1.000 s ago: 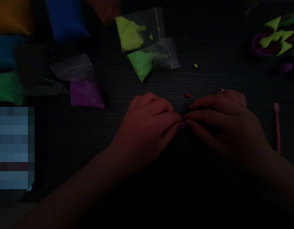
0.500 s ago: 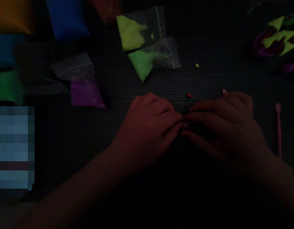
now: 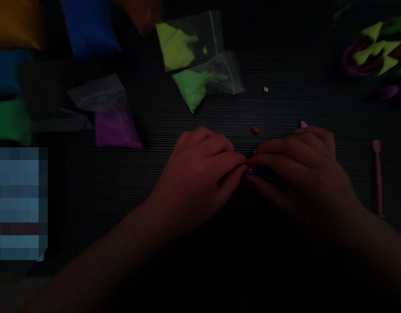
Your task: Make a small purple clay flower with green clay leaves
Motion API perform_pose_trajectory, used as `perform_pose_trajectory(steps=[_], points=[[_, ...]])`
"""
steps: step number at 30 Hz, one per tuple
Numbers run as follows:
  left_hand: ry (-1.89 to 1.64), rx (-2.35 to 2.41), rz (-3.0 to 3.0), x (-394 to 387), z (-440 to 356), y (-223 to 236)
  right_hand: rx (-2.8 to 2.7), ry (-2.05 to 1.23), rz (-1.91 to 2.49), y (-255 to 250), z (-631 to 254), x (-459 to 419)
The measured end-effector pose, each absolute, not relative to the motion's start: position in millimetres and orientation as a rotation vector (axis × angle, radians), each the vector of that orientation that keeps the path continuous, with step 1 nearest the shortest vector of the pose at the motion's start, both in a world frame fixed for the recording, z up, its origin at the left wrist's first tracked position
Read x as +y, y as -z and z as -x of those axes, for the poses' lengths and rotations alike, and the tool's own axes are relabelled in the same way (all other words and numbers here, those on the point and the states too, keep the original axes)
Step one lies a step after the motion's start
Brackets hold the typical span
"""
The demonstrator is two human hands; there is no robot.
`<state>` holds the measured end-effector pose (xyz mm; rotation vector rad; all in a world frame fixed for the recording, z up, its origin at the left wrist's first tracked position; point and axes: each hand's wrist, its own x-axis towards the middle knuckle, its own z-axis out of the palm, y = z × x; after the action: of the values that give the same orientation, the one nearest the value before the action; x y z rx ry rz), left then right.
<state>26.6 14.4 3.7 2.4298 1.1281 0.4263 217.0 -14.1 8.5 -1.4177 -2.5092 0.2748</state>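
Between my fingertips is a small purple piece of clay (image 3: 250, 172) with a tiny yellowish spot on top. My left hand (image 3: 203, 174) is closed, its thumb and index finger pinching the piece from the left. From the right, my right hand (image 3: 301, 167) holds the same piece between thumb and fingers. The light is dim, so its exact shape is hard to make out. A little red bit of clay (image 3: 255, 130) lies just beyond my fingers, and a yellow crumb (image 3: 266, 89) lies farther back. Behind my right knuckles a pink tool tip (image 3: 303, 124) shows.
A pink modelling tool (image 3: 378, 178) lies at the right. Yellow (image 3: 176, 48), light green (image 3: 192, 87) and purple (image 3: 115, 129) clay bags lie behind my hands. More bags, including a blue one (image 3: 91, 30), fill the back left. A purple clay form with yellow pieces (image 3: 353, 71) stands back right.
My right hand has drawn slightly left, its thumb now closer against the purple piece. The whole view has shifted a little; both hands stay around the piece.
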Motion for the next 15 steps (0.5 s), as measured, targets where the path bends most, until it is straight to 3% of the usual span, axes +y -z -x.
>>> perform_pose_trajectory(steps=[15], points=[[-0.486, 1.183, -2.253, 14.1, -27.5, -7.6, -2.454, -0.241, 1.425, -5.9, -217.4, -14.8]])
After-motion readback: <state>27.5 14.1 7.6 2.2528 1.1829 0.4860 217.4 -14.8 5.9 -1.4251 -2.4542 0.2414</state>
